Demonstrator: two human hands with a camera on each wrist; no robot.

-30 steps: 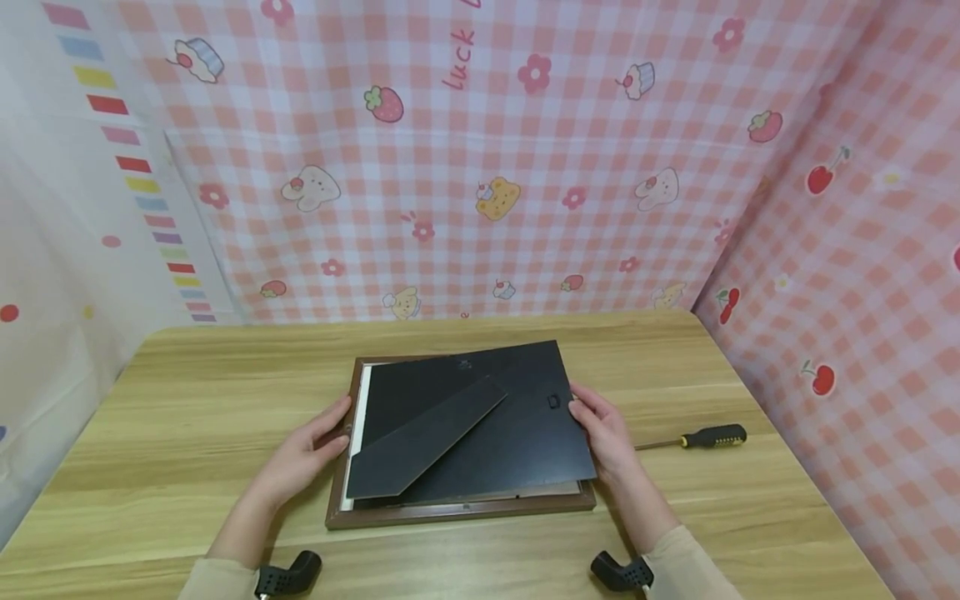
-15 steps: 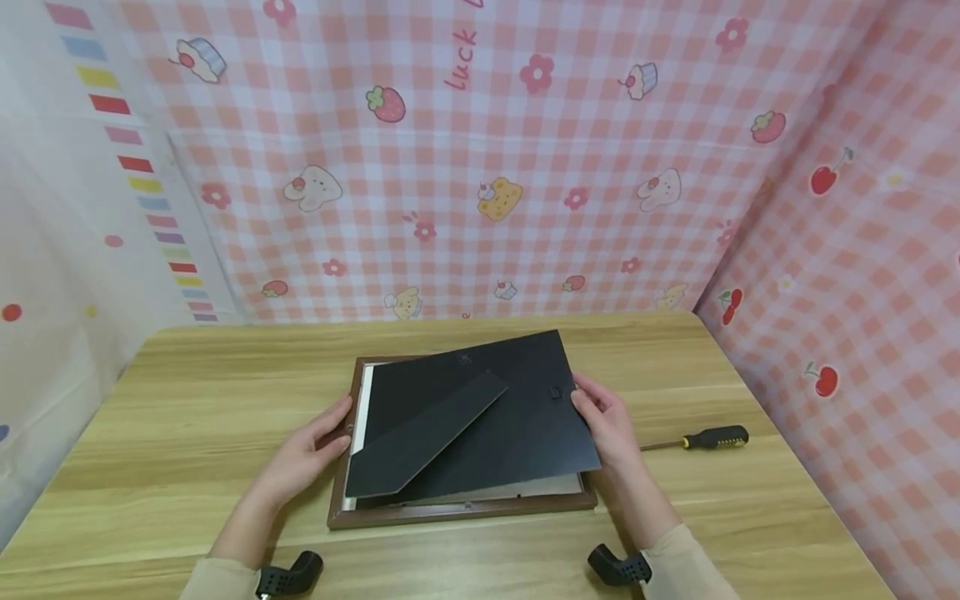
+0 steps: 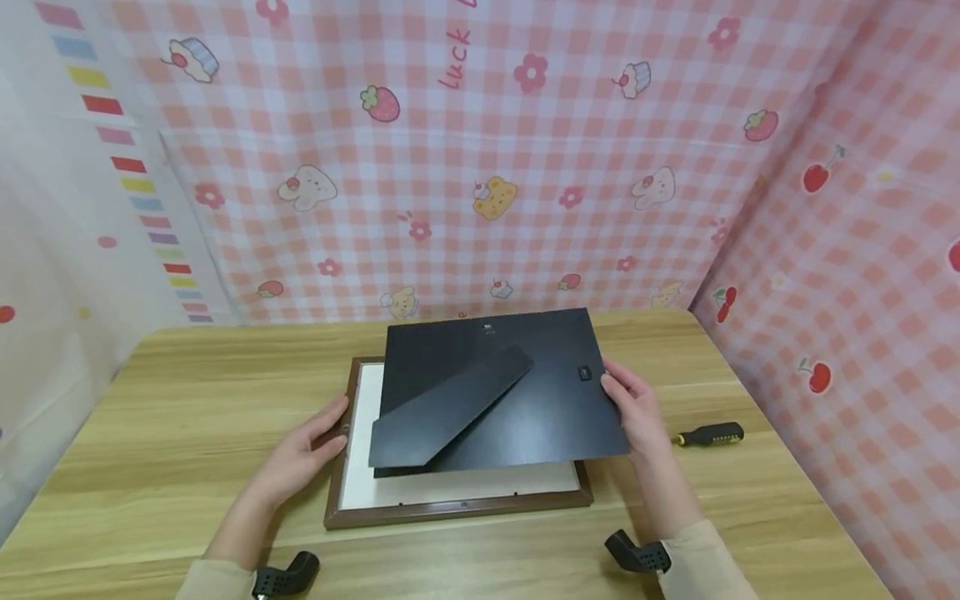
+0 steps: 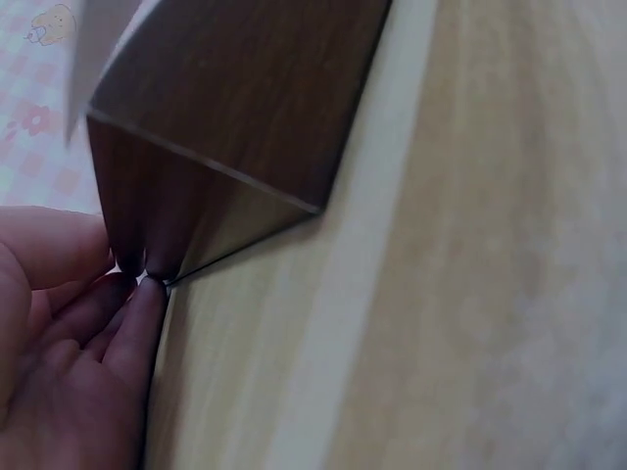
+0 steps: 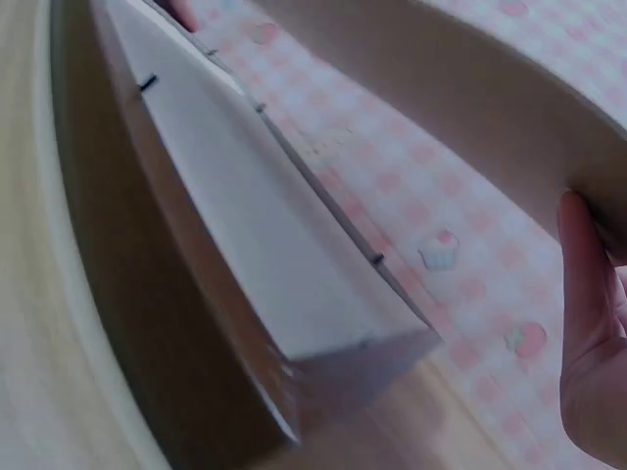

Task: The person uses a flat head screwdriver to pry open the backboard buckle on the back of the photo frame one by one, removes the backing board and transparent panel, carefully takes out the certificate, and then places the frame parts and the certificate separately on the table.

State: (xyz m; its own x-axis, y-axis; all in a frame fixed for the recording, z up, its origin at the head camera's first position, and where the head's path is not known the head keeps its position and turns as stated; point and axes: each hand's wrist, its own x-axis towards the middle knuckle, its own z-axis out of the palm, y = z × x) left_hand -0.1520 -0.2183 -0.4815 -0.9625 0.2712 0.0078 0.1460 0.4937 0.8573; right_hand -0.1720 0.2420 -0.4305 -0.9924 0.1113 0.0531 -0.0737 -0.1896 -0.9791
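Observation:
A brown picture frame (image 3: 465, 507) lies on the table, a pale sheet (image 3: 480, 487) showing inside it. My left hand (image 3: 303, 450) holds the left side of the frame, fingertips against its outer edge in the left wrist view. My right hand (image 3: 633, 404) pinches the right edge of a black backing board (image 3: 547, 417) between thumb and fingers. The board is raised and hovers tilted over the frame, covering much of the sheet. An easel leg (image 3: 450, 408) sticks out diagonally from the board's back. Below the board, the right wrist view shows small dark tabs along the frame's inner edge.
A screwdriver (image 3: 708, 434) with a black and yellow handle lies on the table to the right, its shaft mostly hidden behind the right hand. The wooden table (image 3: 210, 375) backs onto a pink checked cloth (image 3: 450, 267); more cloth hangs at both sides.
The backing board has risen out of the frame and shifted right and away with my right hand, uncovering more of the pale sheet. My left hand and the frame have stayed in place.

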